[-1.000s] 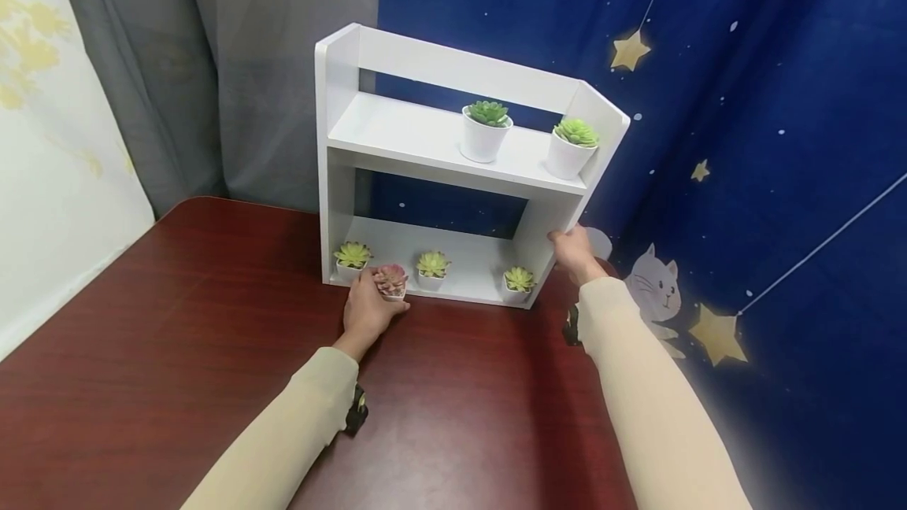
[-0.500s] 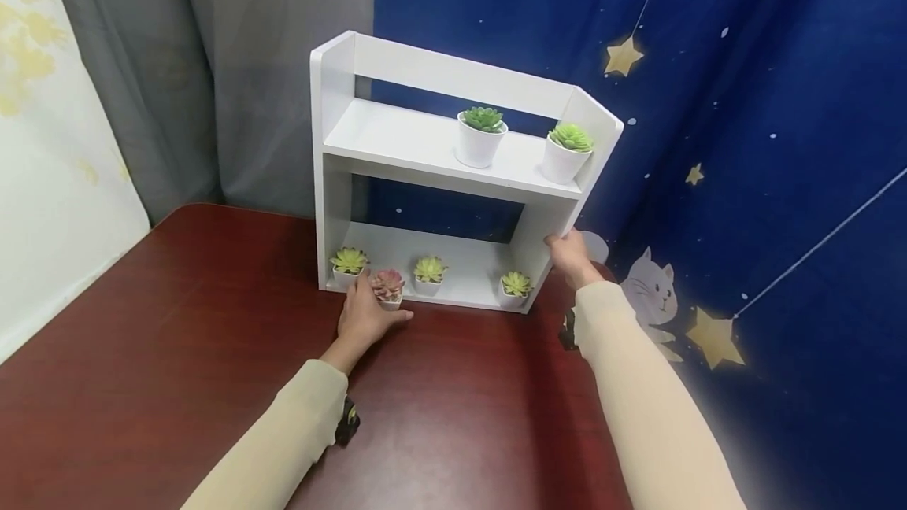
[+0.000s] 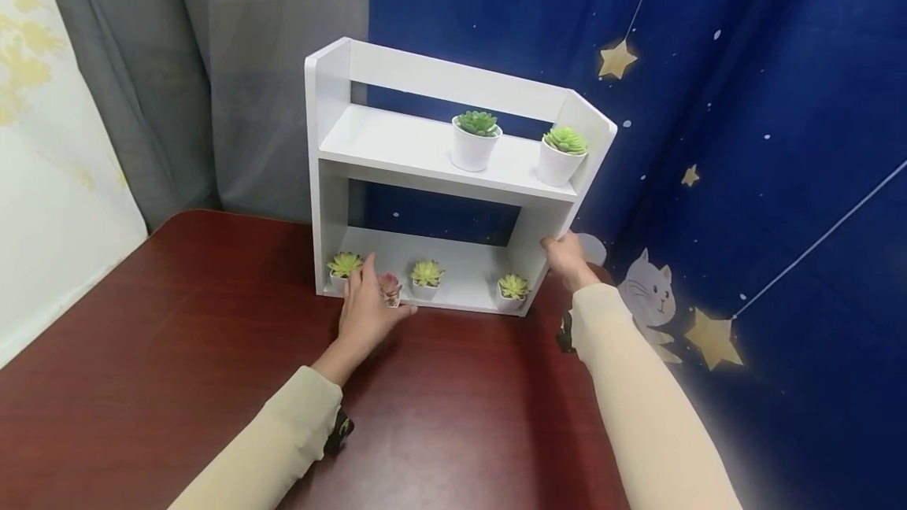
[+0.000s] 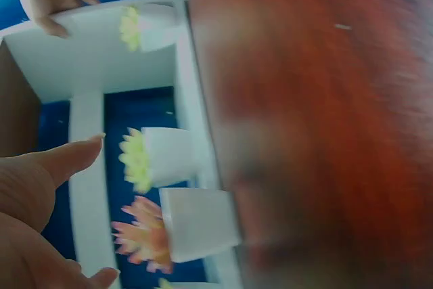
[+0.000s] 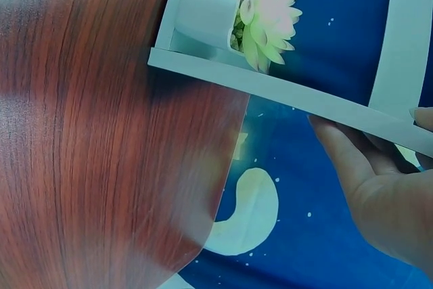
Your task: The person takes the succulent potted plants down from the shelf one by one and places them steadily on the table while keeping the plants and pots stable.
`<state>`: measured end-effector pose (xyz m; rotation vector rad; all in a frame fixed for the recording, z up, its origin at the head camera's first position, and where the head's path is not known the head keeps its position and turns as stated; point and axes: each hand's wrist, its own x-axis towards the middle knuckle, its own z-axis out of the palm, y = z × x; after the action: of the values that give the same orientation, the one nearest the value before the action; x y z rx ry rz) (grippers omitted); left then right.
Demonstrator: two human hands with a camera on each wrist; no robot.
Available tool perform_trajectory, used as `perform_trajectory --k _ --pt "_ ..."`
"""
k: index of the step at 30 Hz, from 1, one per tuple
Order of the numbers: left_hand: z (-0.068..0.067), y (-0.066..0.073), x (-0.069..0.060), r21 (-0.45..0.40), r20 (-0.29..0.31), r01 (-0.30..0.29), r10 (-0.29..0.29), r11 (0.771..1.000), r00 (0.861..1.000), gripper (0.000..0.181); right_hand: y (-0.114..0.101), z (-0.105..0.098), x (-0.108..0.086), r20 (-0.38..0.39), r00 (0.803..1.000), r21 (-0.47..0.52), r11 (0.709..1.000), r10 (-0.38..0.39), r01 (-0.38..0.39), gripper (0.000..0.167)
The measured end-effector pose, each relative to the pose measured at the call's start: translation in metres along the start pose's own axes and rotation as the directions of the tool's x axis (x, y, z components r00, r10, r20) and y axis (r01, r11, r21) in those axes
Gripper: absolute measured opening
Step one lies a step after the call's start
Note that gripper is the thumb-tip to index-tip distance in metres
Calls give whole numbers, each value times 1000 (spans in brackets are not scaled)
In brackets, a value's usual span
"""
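My left hand (image 3: 364, 309) hovers at the lower shelf's front edge, thumb and fingers spread apart. Just beyond it stands a pink succulent in a small white pot (image 4: 199, 225), partly hidden by the hand in the head view; the left wrist view shows the fingers clear of it. With my right hand (image 3: 569, 260) I grip the right side panel of a white two-tier shelf (image 3: 397, 132), thumb inside and fingers outside. Yellow-green potted succulents stand on the lower tier: one at the left (image 3: 344, 266), one near the middle (image 3: 427, 278), one at the right (image 3: 512, 291).
A dark green succulent (image 3: 475, 140) and a bright green one (image 3: 562, 154), both in larger white pots, stand on the upper tier. The shelf rests on a reddish-brown table (image 3: 439, 400). Behind hang a grey curtain (image 3: 283, 101) and a blue starry curtain (image 3: 708, 101).
My left hand has let go of the pink succulent's pot, its fingers spreading away. The pot stays at the lower shelf's front. My right hand keeps its hold on the side panel.
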<state>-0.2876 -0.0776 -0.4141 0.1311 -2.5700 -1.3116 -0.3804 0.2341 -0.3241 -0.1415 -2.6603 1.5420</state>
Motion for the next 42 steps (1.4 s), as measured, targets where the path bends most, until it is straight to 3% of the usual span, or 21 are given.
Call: perform_trajectory --k 11,18,22,28,31,35,42 --pt "-9 48 -3 -112 -48 -168 164 979 985 94 0 5 4 9 1000 20 1000 -23 23 55" --pt "-18 73 3 -72 -57 -253 249 965 967 76 3 4 7 14 1000 22 1000 -21 21 55" --pt "-29 89 9 -39 -112 -356 350 934 930 67 5 3 7 19 1000 7 1000 -21 21 55" --pt "-49 118 22 44 -215 -501 498 864 840 56 4 3 7 12 1000 9 1000 -28 28 54" --pt "-55 132 31 79 -225 -532 535 843 815 53 4 1 5 5 1000 0 1000 -20 20 54" --pt "-57 144 44 97 -191 -532 540 841 820 53 3 0 3 -3 1000 -20 1000 -13 13 54" --pt "-60 153 63 97 -101 -452 461 887 882 62 2 1 1 -8 999 -27 999 -32 32 54"
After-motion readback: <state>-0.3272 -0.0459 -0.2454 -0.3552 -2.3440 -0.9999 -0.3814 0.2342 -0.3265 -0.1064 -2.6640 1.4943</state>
